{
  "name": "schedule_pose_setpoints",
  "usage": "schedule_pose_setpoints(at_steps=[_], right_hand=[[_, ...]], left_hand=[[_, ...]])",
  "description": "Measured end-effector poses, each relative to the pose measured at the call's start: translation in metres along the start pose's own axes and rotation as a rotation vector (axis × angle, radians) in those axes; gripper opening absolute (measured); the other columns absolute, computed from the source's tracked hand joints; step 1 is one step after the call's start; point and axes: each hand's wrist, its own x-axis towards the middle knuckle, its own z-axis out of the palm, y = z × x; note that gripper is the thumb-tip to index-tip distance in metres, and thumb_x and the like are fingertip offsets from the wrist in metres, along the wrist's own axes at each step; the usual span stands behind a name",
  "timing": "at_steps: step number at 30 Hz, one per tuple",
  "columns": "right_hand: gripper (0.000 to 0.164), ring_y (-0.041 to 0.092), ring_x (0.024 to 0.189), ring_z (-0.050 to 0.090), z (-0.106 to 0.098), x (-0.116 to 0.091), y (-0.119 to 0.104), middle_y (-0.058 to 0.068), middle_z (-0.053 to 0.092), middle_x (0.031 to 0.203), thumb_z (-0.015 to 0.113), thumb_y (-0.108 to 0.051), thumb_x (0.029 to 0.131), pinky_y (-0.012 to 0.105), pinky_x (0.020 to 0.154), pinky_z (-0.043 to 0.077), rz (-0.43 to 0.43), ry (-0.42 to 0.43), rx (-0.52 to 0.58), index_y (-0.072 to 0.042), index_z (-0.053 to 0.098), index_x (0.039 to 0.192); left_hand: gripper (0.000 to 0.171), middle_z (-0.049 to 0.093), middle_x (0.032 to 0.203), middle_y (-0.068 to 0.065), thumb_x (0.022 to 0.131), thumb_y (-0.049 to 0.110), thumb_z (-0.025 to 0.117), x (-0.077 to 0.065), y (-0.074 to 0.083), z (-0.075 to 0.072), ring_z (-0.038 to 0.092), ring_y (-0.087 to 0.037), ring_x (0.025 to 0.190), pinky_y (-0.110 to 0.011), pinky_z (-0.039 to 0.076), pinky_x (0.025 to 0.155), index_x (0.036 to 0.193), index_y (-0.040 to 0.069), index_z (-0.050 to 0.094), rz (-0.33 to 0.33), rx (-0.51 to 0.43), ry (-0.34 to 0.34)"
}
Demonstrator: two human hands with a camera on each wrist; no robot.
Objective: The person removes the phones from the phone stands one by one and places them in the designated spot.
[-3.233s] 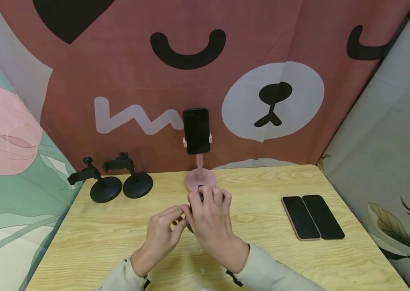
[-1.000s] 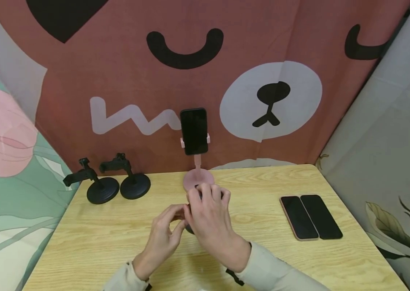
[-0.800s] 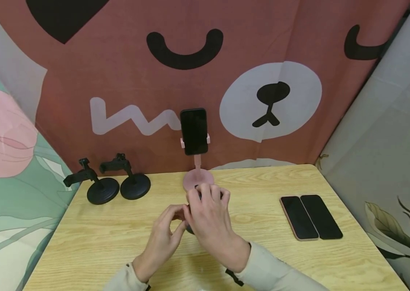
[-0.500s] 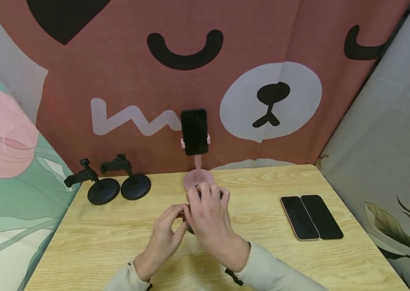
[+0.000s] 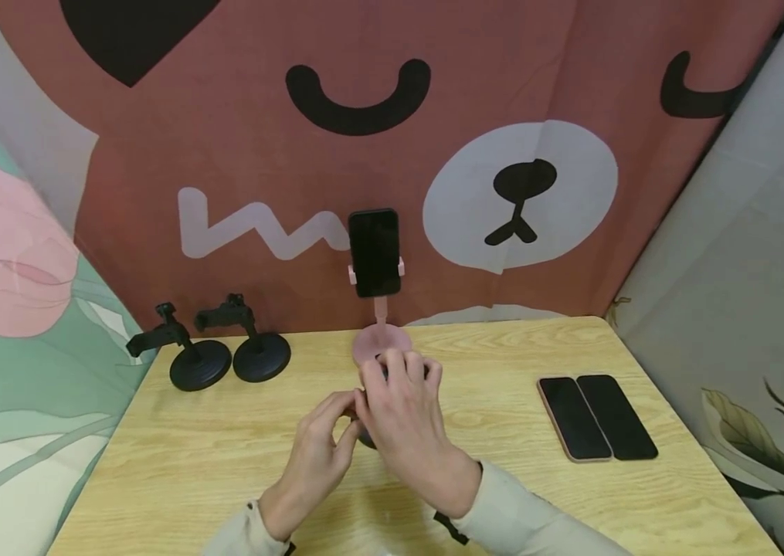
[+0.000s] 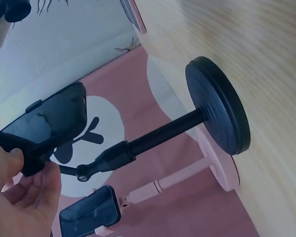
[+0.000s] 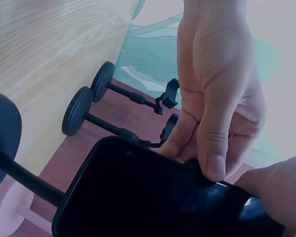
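A black phone stand stands upright on the table, its round base (image 6: 219,106) and pole (image 6: 167,131) plain in the left wrist view. At its top sits a black smartphone (image 7: 138,187) in the clamp, lying across the pole. My left hand (image 5: 315,448) pinches the clamp's side (image 6: 32,160) between thumb and fingers, at the phone's edge. My right hand (image 5: 402,417) grips the phone and clamp from the other side, fingers curled over the top; its thumb (image 7: 278,190) shows at the phone's edge. In the head view the hands hide most of this stand.
Directly behind, a pink stand (image 5: 381,340) holds another phone (image 5: 374,251) upright. Two black stands without phones (image 5: 200,364) (image 5: 262,357) occupy the table's back left. Two phones (image 5: 575,418) (image 5: 617,417) lie side by side at right. Patterned curtains (image 5: 259,154) enclose the table.
Both hands stay at the stand. The left hand has shifted slightly right and toward the person since the earliest frame; the other stands and phones have not moved.
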Motion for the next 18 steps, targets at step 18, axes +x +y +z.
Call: schedule_pose_setpoints(at_steps=[18], right_hand=[[0.036,0.023,0.081,0.043,-0.0027,0.0,0.0024,0.002,0.052,0.085,0.088,-0.026,0.079,0.039,0.073,0.032,0.016,-0.022,0.022,-0.015,0.054,0.081]], left_hand=[[0.04,0.073,0.107,-0.004,0.083,-0.013,0.074,-0.0006,-0.0016,0.0,0.07,-0.012,0.091,-0.027,0.06,0.079,0.119,0.006,0.069,-0.037,-0.089,0.003]])
